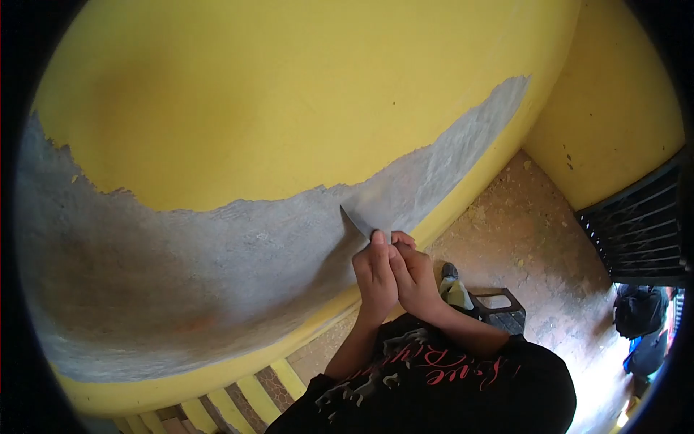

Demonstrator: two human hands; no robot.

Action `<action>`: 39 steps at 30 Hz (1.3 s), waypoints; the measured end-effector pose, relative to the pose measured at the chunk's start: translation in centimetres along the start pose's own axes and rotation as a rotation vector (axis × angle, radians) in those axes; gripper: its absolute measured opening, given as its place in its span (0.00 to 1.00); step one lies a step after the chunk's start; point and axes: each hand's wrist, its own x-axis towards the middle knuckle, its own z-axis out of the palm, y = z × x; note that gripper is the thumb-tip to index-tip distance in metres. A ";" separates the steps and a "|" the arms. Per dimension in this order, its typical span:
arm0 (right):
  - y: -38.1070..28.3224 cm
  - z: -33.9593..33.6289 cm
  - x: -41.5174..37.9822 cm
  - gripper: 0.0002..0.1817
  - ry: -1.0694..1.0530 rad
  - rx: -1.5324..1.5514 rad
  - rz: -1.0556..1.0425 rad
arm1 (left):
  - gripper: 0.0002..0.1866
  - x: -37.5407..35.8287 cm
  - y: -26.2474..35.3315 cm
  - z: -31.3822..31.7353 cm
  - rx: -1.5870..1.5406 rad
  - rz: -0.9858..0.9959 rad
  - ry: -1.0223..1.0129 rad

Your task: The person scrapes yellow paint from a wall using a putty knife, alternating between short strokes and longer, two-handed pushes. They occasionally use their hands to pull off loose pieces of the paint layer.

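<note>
Both my hands are in front of my chest, close together, gripping a metal scraper (363,222) with a thin flared blade. My left hand (376,278) is closed, its thumb pressed along the base of the blade. Beside it my right hand (418,278) is wrapped round the tool too, and the handle is hidden under the fingers. The blade lies close over a bare grey strip of wall (246,246), just below the ragged edge of the yellow paint (289,123). A dark shadow falls left of the blade.
A yellow ledge (217,376) runs along the wall's foot, with yellow slats (199,414) below left. A dark plastic stool (502,307) stands on the dusty floor (531,239). A black metal gate (640,224) and dark bags (641,311) are at the right.
</note>
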 end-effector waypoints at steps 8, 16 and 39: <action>0.2 -0.3 0.0 0.16 -0.061 0.027 0.085 | 0.34 0.0 0.0 0.2 0.119 -0.047 0.055; -0.5 -0.6 0.6 0.16 -0.066 0.080 0.004 | 0.30 0.2 0.5 0.5 0.039 0.014 0.092; -4.1 -4.3 2.0 0.16 -0.221 -0.096 0.172 | 0.34 0.2 1.9 2.7 -0.057 -0.124 0.114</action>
